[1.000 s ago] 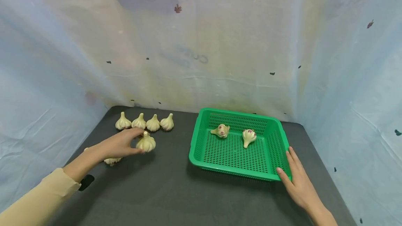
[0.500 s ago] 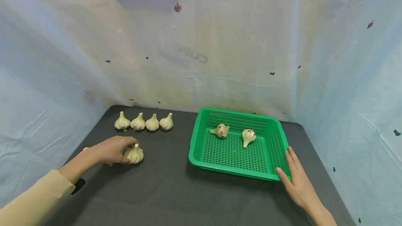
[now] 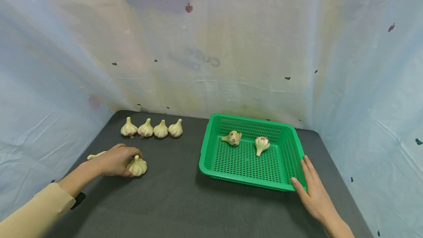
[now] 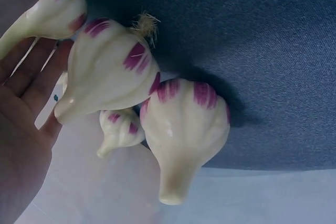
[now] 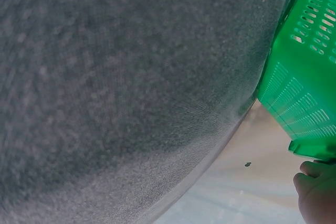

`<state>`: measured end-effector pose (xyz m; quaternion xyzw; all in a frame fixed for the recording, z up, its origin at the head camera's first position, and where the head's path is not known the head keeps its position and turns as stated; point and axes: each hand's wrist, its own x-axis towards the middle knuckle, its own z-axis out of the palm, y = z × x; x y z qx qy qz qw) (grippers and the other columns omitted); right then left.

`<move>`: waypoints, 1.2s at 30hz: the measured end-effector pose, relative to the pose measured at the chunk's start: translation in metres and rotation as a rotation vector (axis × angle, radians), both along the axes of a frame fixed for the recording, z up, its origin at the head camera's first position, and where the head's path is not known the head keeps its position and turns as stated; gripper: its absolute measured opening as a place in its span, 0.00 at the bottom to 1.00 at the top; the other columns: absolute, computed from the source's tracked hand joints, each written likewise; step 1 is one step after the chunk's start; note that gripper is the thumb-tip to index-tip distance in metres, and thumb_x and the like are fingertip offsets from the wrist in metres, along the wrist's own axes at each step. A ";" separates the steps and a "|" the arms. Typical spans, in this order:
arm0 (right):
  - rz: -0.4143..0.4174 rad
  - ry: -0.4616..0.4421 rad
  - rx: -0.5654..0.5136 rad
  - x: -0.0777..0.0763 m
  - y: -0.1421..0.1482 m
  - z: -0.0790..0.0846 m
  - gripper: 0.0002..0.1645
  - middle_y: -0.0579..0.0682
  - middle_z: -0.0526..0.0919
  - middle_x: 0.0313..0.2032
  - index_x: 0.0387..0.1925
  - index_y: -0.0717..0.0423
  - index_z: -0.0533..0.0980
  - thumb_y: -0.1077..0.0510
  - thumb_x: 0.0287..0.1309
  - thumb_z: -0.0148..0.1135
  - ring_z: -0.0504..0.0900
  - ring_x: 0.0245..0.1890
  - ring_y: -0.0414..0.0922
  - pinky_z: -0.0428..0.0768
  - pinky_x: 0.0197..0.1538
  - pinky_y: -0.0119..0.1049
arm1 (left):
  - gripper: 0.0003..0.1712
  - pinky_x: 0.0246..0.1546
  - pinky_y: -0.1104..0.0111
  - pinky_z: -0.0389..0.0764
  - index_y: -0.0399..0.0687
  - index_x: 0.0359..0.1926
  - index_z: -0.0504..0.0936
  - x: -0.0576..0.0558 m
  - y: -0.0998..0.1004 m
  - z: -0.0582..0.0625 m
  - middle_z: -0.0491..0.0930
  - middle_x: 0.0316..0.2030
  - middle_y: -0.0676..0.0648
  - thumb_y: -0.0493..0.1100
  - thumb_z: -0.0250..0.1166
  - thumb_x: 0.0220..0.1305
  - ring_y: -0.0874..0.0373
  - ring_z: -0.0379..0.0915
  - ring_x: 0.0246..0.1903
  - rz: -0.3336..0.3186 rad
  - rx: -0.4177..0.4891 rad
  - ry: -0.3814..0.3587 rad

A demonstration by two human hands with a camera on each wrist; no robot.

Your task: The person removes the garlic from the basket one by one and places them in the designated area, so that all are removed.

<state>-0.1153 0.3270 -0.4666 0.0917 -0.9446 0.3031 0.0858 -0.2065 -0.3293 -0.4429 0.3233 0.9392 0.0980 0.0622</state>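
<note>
My left hand (image 3: 117, 160) grips a garlic bulb (image 3: 137, 166) low over the dark table, stem up. In the left wrist view the thumb crosses this held garlic bulb (image 4: 58, 14). Beside it lie a second bulb (image 4: 107, 66) with purple streaks, right at the fingertips, and a third bulb (image 4: 186, 121) touching that one. In the head view my hand mostly hides these, with one pale stem (image 3: 96, 155) showing behind the wrist. My right hand (image 3: 314, 192) rests with straight fingers against the near right corner of a green basket (image 3: 244, 183).
Several garlic bulbs (image 3: 161, 129) stand in a row at the back left. Inside the basket lie two more, a left bulb (image 3: 234, 138) and a right bulb (image 3: 262, 144). Pale cloth walls (image 3: 211, 47) enclose the dark table (image 3: 185, 208) at the back and sides.
My left hand has moved the garlic bulb left and toward me, lowering it from beside the back row to the nearer bulbs. The right hand and basket have stayed put.
</note>
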 end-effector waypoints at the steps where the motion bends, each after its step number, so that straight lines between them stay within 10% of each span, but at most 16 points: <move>1: 0.000 0.000 0.000 0.000 0.000 0.000 0.45 0.57 0.36 0.83 0.83 0.63 0.44 0.49 0.80 0.53 0.45 0.79 0.71 0.58 0.62 0.79 | 0.33 0.58 0.39 0.71 0.50 0.54 0.84 0.001 -0.001 0.000 0.84 0.50 0.51 0.52 0.85 0.47 0.52 0.82 0.45 0.012 -0.002 -0.001; 36: -0.002 0.004 0.000 0.001 -0.002 0.001 0.45 0.57 0.37 0.83 0.83 0.64 0.44 0.49 0.80 0.53 0.45 0.78 0.71 0.57 0.63 0.79 | 0.43 0.58 0.39 0.74 0.37 0.64 0.78 -0.001 0.010 0.009 0.84 0.56 0.43 0.57 0.81 0.55 0.43 0.81 0.54 0.062 0.046 -0.010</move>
